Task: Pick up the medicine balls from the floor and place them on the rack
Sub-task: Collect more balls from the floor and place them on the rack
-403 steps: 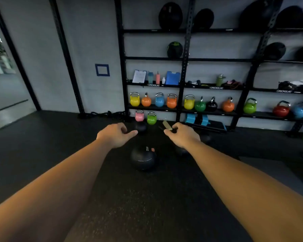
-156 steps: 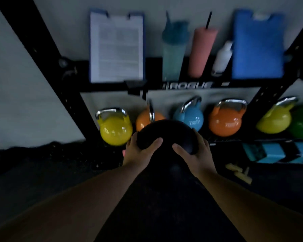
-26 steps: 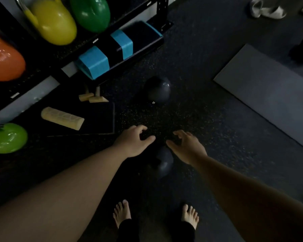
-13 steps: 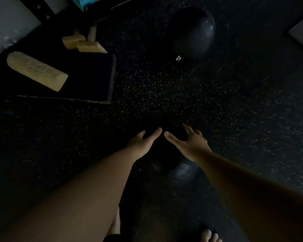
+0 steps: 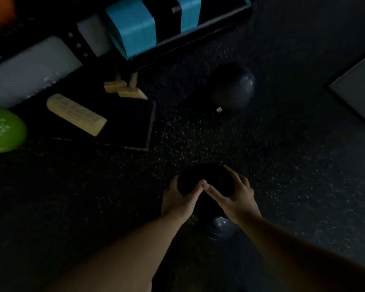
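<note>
A black medicine ball (image 5: 204, 178) sits low in front of me, gripped from both sides. My left hand (image 5: 180, 200) curls round its left side and my right hand (image 5: 233, 197) curls round its right side, thumbs meeting on top. Its lower part is hidden by my hands. A second black medicine ball (image 5: 232, 88) lies on the dark floor further ahead, to the right. The rack's black lower frame (image 5: 76, 44) runs along the upper left.
A green kettlebell (image 5: 2, 131) stands at the far left. A yellow foam wedge (image 5: 76, 114) lies on a black pad (image 5: 126, 121), with small wooden blocks (image 5: 124, 89) behind. Blue-and-black blocks (image 5: 133, 26) sit under the rack. A grey mat (image 5: 358, 89) lies at right.
Both hands have closed round the near ball, where half a second ago they hovered spread above it. The view has pulled back and shows more of the rack.
</note>
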Available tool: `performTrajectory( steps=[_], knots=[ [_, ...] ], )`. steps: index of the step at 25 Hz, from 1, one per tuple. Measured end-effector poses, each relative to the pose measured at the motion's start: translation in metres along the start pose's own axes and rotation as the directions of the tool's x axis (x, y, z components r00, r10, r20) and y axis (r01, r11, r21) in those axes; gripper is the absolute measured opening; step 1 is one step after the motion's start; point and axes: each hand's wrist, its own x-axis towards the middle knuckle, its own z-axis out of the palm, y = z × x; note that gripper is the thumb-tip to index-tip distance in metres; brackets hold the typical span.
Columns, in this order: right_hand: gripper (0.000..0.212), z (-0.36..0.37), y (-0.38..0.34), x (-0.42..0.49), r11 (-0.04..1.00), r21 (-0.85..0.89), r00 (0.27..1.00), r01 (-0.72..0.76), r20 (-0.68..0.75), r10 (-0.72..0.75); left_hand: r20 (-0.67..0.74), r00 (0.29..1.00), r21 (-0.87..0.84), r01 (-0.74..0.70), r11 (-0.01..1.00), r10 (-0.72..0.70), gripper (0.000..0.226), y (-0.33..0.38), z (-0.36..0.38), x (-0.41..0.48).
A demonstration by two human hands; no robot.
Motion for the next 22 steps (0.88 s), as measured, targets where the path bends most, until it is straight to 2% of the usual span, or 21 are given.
performTrajectory(
  steps=[6,9,11,15,17,22],
  knots=[
    [0.124,-0.13,-0.197,-0.066,0.976,0.0,0.972,0.22,-0.091,-0.219,-0.154,0.955,-0.125,-0.273,0.954,0.254,0.095,0.155,-0.142,-0.121],
    [0.119,-0.197,-0.306,-0.114,0.929,0.0,0.915,0.369,-0.174,-0.363,-0.237,0.9,-0.15,-0.406,0.901,0.366,0.105,0.235,-0.223,-0.189],
    [0.115,-0.243,-0.383,-0.159,0.88,0.005,0.852,0.475,-0.252,-0.459,-0.307,0.842,-0.157,-0.504,0.849,0.443,0.115,0.286,-0.284,-0.248],
    [0.108,-0.324,-0.53,-0.272,0.746,-0.032,0.69,0.665,-0.357,-0.63,-0.512,0.628,-0.128,-0.731,0.671,0.587,0.095,0.367,-0.404,-0.371],
    [0.106,-0.35,-0.591,-0.321,0.672,-0.07,0.607,0.737,-0.371,-0.703,-0.585,0.552,-0.098,-0.776,0.623,0.595,0.088,0.391,-0.459,-0.431],
    [0.098,-0.374,-0.731,-0.473,0.429,-0.06,0.375,0.901,-0.386,-0.843,-0.774,0.27,0.026,-0.891,0.453,0.573,0.089,0.401,-0.607,-0.594]
  ],
)
